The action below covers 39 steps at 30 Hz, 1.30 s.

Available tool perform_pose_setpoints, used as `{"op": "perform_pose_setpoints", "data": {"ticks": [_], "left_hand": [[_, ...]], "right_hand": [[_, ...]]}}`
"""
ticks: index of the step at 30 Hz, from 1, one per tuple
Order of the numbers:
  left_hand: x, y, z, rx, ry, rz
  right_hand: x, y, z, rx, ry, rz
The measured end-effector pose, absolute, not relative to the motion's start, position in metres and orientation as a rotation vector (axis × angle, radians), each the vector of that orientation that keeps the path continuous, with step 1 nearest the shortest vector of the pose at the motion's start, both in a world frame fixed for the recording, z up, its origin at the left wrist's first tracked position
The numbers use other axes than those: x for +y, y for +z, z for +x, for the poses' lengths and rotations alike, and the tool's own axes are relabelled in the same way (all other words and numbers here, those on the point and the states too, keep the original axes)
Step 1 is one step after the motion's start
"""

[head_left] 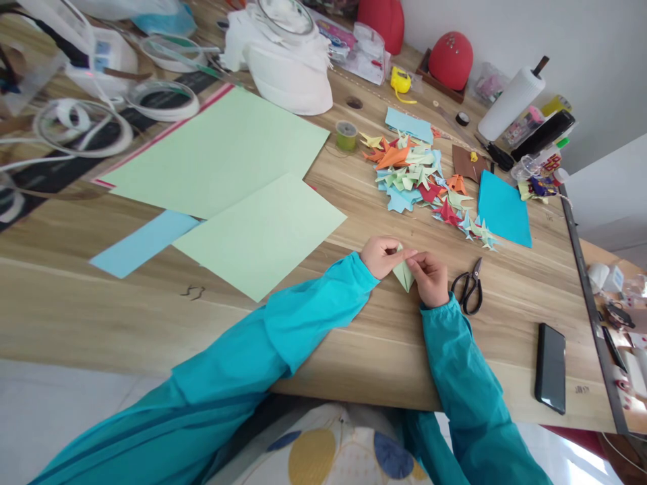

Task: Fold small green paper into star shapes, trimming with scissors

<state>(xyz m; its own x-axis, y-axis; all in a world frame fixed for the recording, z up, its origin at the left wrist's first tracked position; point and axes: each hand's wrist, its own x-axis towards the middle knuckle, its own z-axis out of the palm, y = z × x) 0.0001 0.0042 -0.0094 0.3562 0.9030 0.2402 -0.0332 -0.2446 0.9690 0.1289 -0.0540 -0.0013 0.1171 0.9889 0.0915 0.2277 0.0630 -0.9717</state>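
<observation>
My left hand (383, 256) and my right hand (430, 277) meet over the wooden table (354, 337), both in teal sleeves. Together they pinch a small folded piece of pale green paper (403, 275), pointed at its lower end. The left fingers press its top edge, the right fingers grip its right side. Black scissors (470, 288) lie just right of my right hand.
A heap of folded paper figures in several colours (419, 178) lies beyond my hands. Large pale green sheets (237, 175), a light blue strip (144, 242) and a teal sheet (504, 209) lie flat. A black phone (550, 367) rests near the front right edge. Tape rolls and clutter fill the far side.
</observation>
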Motion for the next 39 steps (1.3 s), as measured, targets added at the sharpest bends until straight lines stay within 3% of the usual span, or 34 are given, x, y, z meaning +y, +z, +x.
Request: {"op": "perform_pose_setpoints", "data": {"ticks": [24,39], "left_hand": [[0.002,0.002,-0.001,0.777,1.029,1.433],[0.002,0.000,-0.002,0.782,1.021,1.420]], "right_hand": [[-0.054,-0.003,0.130,-1.160,0.947,-1.433],[-0.053,-0.002,0.129,-1.155,1.138,-1.340]]}}
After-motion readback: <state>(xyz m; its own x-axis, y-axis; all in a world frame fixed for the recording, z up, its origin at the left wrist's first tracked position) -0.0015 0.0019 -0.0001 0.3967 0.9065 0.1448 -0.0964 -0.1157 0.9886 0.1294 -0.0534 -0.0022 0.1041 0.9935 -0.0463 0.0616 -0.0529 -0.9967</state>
